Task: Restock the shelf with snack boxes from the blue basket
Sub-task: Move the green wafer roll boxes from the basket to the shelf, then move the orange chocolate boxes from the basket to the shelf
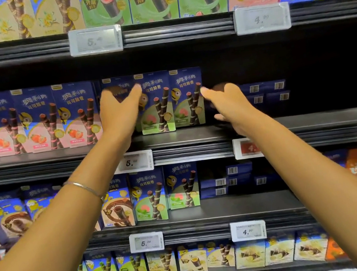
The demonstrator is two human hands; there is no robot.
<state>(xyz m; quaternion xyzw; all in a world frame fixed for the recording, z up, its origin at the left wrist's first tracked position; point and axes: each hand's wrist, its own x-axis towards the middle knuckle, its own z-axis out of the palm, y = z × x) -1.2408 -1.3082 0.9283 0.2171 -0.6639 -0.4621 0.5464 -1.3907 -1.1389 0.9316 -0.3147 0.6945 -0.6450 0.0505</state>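
Observation:
Both my arms reach up to the middle shelf (196,133). My left hand (119,112) is spread in front of a blue-and-green snack box (115,85), thumb and fingers apart, mostly hiding it. Two more green-fronted snack boxes (158,103) (187,97) stand upright just right of it. My right hand (228,101) hovers with relaxed fingers beside the rightmost green box, holding nothing. The blue basket is out of view.
Pink strawberry boxes (40,118) fill the same shelf to the left. Flat dark-blue boxes (264,92) lie at the back right, with dark open space in front. Price tags (135,161) line the shelf edges. Upper and lower shelves hold more snack boxes.

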